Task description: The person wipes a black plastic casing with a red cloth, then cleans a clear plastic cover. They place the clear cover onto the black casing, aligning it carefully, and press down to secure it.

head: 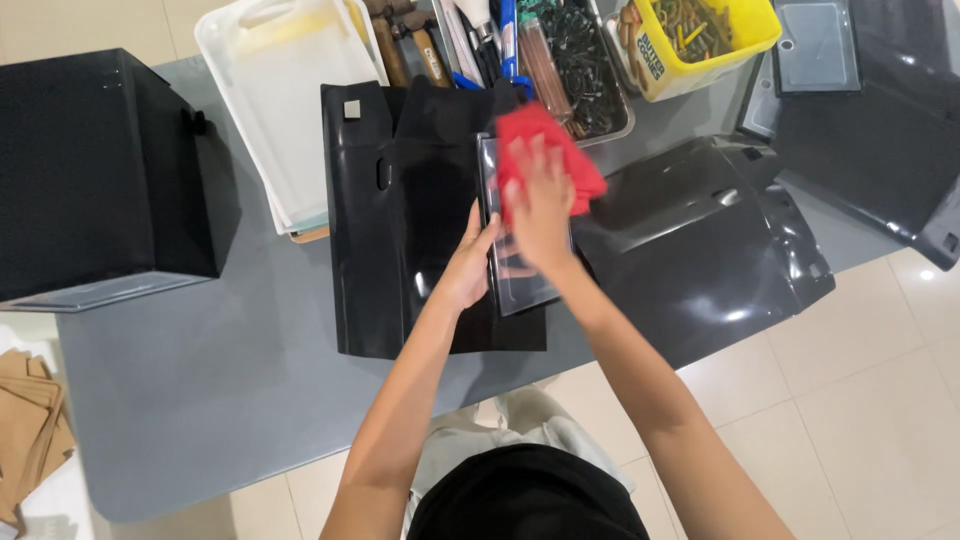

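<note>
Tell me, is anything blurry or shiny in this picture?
Head view: the right hand and red cloth are smeared by motion blur; the left hand is sharp; white glare spots sit on the glossy black panel and the clear panel.
</note>
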